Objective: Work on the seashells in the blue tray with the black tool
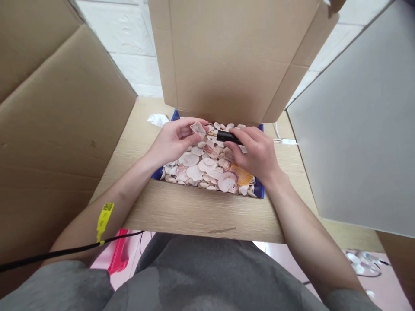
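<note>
Between the thumb and fingers of my left hand (pixel 177 140) is a pale seashell (pixel 198 129), held above a box full of shells. My right hand (pixel 256 151) grips a black handheld mini drill (pixel 227 137) with a brass-coloured chuck (pixel 212 134) pointing left at the shell. Whether its thin tip touches the shell, I cannot tell. Below both hands, the blue-edged box (pixel 261 190) holds many white and pinkish shells (pixel 194 172). An orange scallop shell (pixel 241 175) lies under my right hand, beside a speckled shell (pixel 228 182).
The box stands on a wooden tabletop (pixel 207 211). A cardboard flap (pixel 233 56) rises behind it, with cardboard (pixel 58 142) at left and a grey panel (pixel 356 121) at right. A crumpled white wrapper (pixel 158 119) and a white cable connector (pixel 288 141) lie nearby. A black cable (pixel 65 252) crosses my left arm.
</note>
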The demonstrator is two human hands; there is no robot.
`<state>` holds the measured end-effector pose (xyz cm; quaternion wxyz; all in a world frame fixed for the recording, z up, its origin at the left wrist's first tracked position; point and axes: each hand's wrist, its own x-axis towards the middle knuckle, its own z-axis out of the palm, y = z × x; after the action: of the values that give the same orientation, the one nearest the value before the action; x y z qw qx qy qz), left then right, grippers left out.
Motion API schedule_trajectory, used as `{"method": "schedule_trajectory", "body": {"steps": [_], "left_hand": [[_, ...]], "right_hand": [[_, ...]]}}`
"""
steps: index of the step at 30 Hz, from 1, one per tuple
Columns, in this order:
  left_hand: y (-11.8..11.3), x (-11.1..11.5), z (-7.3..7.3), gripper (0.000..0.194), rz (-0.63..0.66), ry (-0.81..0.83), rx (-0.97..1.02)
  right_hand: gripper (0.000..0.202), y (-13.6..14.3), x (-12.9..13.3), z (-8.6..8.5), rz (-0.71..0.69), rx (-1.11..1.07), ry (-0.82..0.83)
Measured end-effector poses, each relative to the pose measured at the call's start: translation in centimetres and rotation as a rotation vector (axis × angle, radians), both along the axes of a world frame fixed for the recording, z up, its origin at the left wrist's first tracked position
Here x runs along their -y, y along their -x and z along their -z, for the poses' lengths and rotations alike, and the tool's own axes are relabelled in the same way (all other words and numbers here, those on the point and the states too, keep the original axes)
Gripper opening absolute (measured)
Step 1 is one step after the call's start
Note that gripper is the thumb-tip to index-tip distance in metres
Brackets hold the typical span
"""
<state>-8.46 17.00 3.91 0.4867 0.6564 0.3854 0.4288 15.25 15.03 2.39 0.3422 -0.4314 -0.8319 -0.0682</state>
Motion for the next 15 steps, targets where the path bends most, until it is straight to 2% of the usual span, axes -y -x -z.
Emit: {"method": "schedule_trajectory", "body": {"steps": [15], "left_hand": [[-0.02, -0.07, 0.07, 0.033, -0.004, -0.011, 0.01]], "right_hand": [[0.028, 0.0, -0.03, 0.08, 0.017, 0.003, -0.032]]}}
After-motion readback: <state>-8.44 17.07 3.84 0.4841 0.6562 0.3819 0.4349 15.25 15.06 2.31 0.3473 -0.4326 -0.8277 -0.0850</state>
